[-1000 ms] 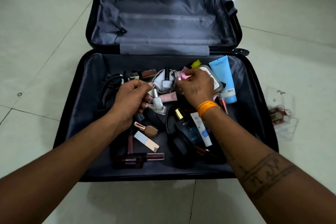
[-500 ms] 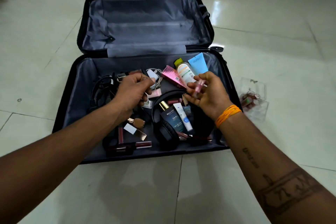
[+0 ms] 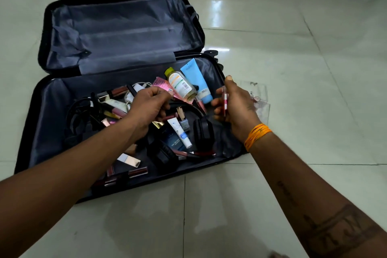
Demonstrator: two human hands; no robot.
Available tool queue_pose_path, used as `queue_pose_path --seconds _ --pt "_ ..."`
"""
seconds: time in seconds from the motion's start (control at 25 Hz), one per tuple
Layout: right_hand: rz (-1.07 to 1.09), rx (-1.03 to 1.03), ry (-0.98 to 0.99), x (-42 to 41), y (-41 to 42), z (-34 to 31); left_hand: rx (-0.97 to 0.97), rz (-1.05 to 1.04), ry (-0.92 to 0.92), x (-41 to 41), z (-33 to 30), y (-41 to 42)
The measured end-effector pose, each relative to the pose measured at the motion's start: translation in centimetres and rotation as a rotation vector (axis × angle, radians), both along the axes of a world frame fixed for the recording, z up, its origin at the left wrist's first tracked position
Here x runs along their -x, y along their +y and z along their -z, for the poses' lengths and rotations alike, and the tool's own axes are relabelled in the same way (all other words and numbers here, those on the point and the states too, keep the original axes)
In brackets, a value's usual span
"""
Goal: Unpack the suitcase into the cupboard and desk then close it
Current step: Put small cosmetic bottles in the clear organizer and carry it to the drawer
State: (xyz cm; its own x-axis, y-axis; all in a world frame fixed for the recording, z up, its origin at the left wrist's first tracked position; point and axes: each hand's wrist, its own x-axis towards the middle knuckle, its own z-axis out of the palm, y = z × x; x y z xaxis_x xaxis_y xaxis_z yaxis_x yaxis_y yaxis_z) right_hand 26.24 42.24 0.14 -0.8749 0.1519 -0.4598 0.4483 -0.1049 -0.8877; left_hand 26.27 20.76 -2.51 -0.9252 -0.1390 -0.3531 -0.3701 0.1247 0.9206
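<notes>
The suitcase [image 3: 52, 111] lies wide open on the tiled floor [image 3: 293, 48], lid flat at twelve o'clock with only its grey lining showing, and the near half crammed with small things. The right hand [image 3: 236, 107] hovers over the case's three o'clock edge, fingers curled round a slim pink tube [image 3: 225, 98] held upright, thumb pointing up. Just beyond that hand, at three o'clock on the floor outside the case, sits a clear plastic box [image 3: 261, 94], partly hidden by the knuckles. An orange band [image 3: 256, 135] circles the right wrist.

The left hand [image 3: 149, 107] is over the middle of the case, loosely closed with fingers bent in; whether it grips anything, I cannot tell. It covers part of the clutter beneath. At one o'clock from it lie a yellow-capped bottle [image 3: 181, 85] and a blue tube [image 3: 198, 79], side by side against the far wall, with a pink packet [image 3: 165, 88] tucked under the bottle. At five o'clock, black headphones [image 3: 201, 132] wrap round a dark box [image 3: 174, 142] and a small white tube [image 3: 180, 132]. At nine o'clock a tangle of black cable [image 3: 81, 115] fills the left side, next to a white charger [image 3: 136, 90]. Lip glosses and a white-and-gold stick [image 3: 128, 159] are scattered at the six o'clock edge, partly under the left forearm.
</notes>
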Motion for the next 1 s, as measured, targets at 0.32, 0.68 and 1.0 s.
queue_pose_path --seconds 0.32,0.68,1.0 --pt "0.075 0.004 -0.016 -1.1 -0.3 -0.2 0.639 0.349 0.417 4.0 2.3 3.6" --pt "0.124 0.180 -0.072 -2.3 0.9 -0.5 1.520 1.391 0.618 9.5 0.4 7.4" --pt "0.130 0.222 -0.027 -2.8 1.1 -0.5 1.753 1.484 0.617 9.3 0.3 7.8"
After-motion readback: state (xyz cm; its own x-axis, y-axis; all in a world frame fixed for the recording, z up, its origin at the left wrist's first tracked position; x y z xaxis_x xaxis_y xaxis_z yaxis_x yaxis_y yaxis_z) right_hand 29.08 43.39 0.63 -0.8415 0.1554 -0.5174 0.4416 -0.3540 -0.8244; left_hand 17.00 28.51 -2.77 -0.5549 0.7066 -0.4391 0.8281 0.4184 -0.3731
